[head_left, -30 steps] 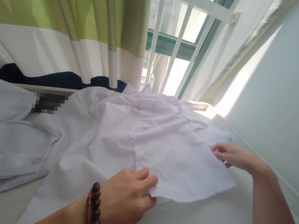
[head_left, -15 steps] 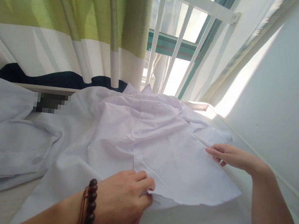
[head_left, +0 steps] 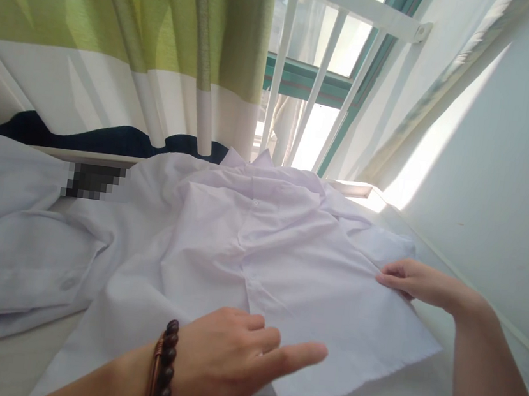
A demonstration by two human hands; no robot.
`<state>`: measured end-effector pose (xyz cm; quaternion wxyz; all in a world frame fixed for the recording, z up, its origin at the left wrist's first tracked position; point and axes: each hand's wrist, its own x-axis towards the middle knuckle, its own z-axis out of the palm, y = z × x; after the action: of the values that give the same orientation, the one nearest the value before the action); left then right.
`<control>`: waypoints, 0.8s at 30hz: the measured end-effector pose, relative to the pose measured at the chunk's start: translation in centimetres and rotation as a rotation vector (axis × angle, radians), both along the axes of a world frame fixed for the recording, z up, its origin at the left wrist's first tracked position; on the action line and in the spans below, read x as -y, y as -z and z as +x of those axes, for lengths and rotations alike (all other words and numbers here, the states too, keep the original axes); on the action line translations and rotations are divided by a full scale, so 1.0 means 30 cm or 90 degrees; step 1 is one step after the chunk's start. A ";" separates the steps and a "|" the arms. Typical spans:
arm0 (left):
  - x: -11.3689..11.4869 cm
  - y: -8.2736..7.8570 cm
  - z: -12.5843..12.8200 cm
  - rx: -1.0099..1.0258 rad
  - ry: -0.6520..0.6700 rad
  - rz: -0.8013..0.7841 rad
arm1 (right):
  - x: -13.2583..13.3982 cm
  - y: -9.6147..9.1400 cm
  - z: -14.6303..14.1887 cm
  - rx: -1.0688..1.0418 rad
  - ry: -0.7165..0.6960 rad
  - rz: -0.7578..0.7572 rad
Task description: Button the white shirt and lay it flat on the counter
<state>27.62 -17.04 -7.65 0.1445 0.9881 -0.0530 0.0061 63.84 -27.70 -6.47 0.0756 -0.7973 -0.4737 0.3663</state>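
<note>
A white button-up shirt (head_left: 311, 287) lies spread out with its front upward, collar at the far end and hem toward me. Small buttons run down its front placket. My left hand (head_left: 225, 360), with a dark beaded bracelet (head_left: 167, 366) at the wrist, is over the near part of the shirt. Its index finger stretches out to the right over the hem area, while the other fingers are bent and partly hidden. On the shirt's right side edge, my right hand (head_left: 409, 280) pinches the cloth between thumb and fingers.
More white cloth, including a cuffed piece with a button (head_left: 34, 266), lies at the left. Behind hangs a green and white curtain (head_left: 132, 21) beside white window bars (head_left: 319, 70). A pale wall (head_left: 516, 190) borders the right side. A blurred dark patch sits at the back left.
My left hand has let go of the shirt's front hem and its index finger now extends right. The front panel lies flatter and nearer me. My right hand has shifted slightly right and down.
</note>
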 end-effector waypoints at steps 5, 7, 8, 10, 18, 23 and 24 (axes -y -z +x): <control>-0.029 -0.025 -0.007 -0.089 -0.086 -0.015 | 0.006 0.008 0.017 0.042 -0.003 0.025; -0.044 -0.034 -0.017 -0.130 -0.120 -0.020 | -0.004 0.015 0.019 0.101 0.005 0.074; -0.048 -0.040 -0.023 -0.151 -0.133 -0.030 | -0.011 0.015 0.013 0.137 0.018 0.100; -0.051 -0.050 -0.034 -0.197 -0.155 -0.047 | -0.026 0.006 -0.025 0.210 0.043 0.156; -0.053 -0.070 -0.051 -0.268 -0.193 -0.056 | -0.053 -0.060 -0.448 0.148 -0.292 0.257; -0.097 -0.082 -0.058 -0.259 -0.238 -0.057 | -0.068 0.008 -0.580 0.085 -0.418 0.275; -0.105 -0.084 -0.058 -0.251 -0.250 -0.045 | -0.071 0.023 -0.588 0.068 -0.431 0.288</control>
<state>25.88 -13.90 -5.13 0.1827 0.9558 0.1687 -0.1568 46.19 -25.58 -7.17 0.0992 -0.5775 -0.7812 0.2153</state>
